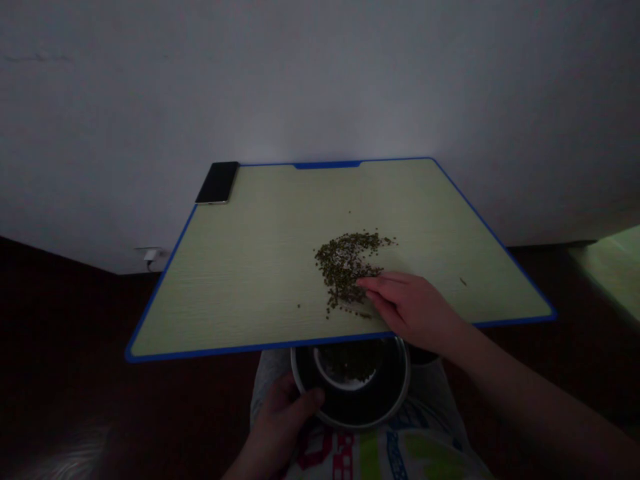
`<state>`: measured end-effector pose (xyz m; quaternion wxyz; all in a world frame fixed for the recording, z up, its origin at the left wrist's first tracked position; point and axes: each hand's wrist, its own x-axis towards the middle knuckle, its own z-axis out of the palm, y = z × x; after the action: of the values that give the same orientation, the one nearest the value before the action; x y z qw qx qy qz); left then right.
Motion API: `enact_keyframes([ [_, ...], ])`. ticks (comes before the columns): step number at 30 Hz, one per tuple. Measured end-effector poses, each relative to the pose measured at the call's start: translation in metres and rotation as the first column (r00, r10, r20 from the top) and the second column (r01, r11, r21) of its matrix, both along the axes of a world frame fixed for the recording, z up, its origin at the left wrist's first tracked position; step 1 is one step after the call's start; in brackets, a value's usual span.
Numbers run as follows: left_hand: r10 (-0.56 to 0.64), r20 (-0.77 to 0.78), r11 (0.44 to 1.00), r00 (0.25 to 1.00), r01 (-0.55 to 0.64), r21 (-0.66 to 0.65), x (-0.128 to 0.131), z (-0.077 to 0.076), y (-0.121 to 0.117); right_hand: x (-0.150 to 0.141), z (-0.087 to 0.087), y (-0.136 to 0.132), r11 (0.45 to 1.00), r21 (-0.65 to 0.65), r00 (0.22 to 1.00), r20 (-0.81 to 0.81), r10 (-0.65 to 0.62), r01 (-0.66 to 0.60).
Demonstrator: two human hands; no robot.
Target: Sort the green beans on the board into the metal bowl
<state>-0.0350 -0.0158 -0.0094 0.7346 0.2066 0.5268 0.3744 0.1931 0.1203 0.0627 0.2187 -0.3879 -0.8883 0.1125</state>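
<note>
Green seeds [345, 267] lie heaped on the blue-edged board [225, 280]; your right hand [413, 310], fingers pressed together, touches the heap's edge. Your left hand [283, 427] grips the steel bowl [300, 393] (thumb over the rim).

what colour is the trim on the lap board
The lap board's trim is blue, best seen in the head view.

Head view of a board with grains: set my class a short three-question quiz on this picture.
1. True or false: the phone lies on the board.
2. Which hand has its fingers at the heap of grains on the board?
3. Fill in the gap: the left hand grips the rim of the ____.

Key:
1. True
2. The right hand
3. Bowl
</note>
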Motion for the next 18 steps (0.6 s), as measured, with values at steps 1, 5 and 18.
enact_keyframes([
  [1,-0.002,0.005,1.0,1.0,0.002,0.0,-0.0004,0.0001,-0.0002,-0.0007,-0.0004,0.0008,1.0,0.003,1.0,-0.004,-0.001,0.001],
  [5,0.002,0.021,1.0,1.0,-0.002,0.003,-0.0007,0.0025,0.0,-0.0021,-0.0015,0.0026,1.0,0.008,1.0,0.005,0.006,-0.006],
  [18,-0.026,0.036,0.999,0.999,0.025,0.028,-0.0042,0.0013,-0.0007,-0.0092,-0.0001,0.004,0.999,0.012,0.999,0.026,0.036,-0.036],
])
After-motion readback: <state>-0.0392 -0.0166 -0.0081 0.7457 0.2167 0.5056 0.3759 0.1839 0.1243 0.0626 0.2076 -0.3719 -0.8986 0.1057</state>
